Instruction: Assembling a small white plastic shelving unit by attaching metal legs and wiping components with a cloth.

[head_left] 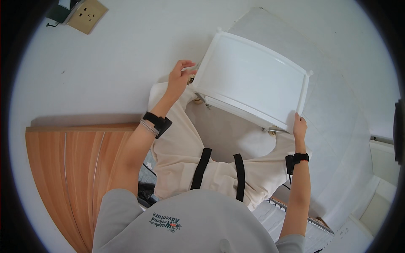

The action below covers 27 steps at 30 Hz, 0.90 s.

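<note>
In front of my knees stands a white rack (253,78) with a raised rim, rounded knobs at its far corners and a second tier partly visible below its top. My right hand (300,125) grips the rim at the near right corner, thumb on top and the other fingers mostly hidden. Beside the rack's left edge is my left hand (180,78), its fingers apart and reaching toward that edge. Whether those fingertips touch the rack I cannot tell. Short metal posts (270,130) show under the near side.
A wood-grain cabinet (80,168) stands at my left against the white wall (105,76). A beige socket plate (87,16) is on the wall at the upper left. White furniture (384,158) lies at the far right. My legs flank the rack.
</note>
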Each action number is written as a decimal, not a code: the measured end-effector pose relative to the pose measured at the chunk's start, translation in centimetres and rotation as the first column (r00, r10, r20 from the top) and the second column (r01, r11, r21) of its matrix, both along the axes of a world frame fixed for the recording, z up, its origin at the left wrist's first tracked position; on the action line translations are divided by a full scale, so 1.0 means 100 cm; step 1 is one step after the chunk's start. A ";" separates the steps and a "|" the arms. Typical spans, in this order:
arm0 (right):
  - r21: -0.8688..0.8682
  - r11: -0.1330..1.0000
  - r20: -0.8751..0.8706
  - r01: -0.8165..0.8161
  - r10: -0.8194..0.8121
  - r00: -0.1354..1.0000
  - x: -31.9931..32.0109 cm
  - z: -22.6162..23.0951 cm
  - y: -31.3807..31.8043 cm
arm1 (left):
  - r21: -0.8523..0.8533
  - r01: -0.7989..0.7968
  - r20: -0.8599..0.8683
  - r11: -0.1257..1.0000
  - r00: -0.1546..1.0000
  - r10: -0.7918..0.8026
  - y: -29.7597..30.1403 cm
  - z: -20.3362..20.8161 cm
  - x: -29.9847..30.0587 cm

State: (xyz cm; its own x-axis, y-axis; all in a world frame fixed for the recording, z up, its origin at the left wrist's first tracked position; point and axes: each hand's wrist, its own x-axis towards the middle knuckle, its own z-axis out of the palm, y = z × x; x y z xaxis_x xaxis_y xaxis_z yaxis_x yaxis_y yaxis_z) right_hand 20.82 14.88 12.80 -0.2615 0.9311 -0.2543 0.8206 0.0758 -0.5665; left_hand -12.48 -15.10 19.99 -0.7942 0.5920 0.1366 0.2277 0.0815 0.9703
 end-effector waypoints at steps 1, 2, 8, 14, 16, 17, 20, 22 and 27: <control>-0.017 1.000 0.009 -0.009 0.009 1.000 0.002 0.000 0.002 | 0.004 0.007 0.008 1.000 1.000 -0.007 0.004 -0.013 -0.004; -0.035 0.999 0.018 -0.020 0.021 1.000 0.003 0.000 0.003 | -0.167 -0.078 -0.130 0.983 0.990 0.057 0.007 -0.026 -0.008; -0.050 0.996 0.033 -0.069 0.071 0.997 -0.007 -0.017 0.004 | -0.735 -0.148 -0.178 0.662 0.984 0.023 0.018 -0.088 -0.038; -0.081 0.996 0.007 -0.038 0.038 0.999 0.005 -0.018 0.006 | -0.774 -0.105 -0.076 0.625 0.994 0.072 0.028 -0.099 -0.028; -0.113 0.993 0.024 -0.028 0.031 0.999 -0.002 -0.007 0.001 | -0.744 -0.109 -0.050 0.659 0.993 0.108 0.026 -0.098 -0.027; -0.138 0.990 0.029 -0.024 0.028 0.999 -0.005 -0.003 -0.002 | -0.754 -0.139 -0.093 0.642 0.990 0.106 0.024 -0.094 -0.026; -0.200 0.980 0.054 -0.001 0.012 0.998 -0.014 0.002 -0.007 | -0.757 -0.166 -0.130 0.632 0.986 0.102 0.020 -0.089 -0.026; -0.156 0.988 0.047 -0.009 0.017 0.999 -0.012 -0.005 -0.010 | -0.750 -0.169 -0.135 0.640 0.986 0.103 0.018 -0.088 -0.024; -0.103 0.994 0.017 -0.020 0.022 1.000 -0.008 -0.010 -0.005 | -0.717 -0.163 -0.092 0.678 0.986 0.140 0.021 -0.089 -0.023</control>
